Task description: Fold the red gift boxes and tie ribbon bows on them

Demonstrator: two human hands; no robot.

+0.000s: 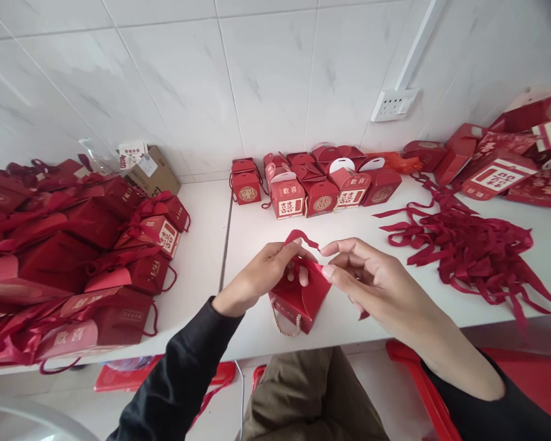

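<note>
A red gift box point(305, 303) with a twisted cream cord handle point(285, 327) stands on the white table in front of me. A dark red ribbon point(302, 235) runs over its top, partly hidden by my fingers. My left hand point(275, 263) is closed on the ribbon, thumb and fingers pinching it above the box. On the other side, my right hand point(367, 269) has the ribbon at its thumb tip, with the index finger lifted apart from the thumb. A ribbon end shows below the right palm.
Many ribbon-tied red boxes point(50, 263) crowd the table's left. Several upright gift boxes point(321, 184) line the wall, and more boxes point(500, 171) pile at the back right. A heap of loose ribbons point(482, 251) lies right. A brown carton point(153, 173) stands back left.
</note>
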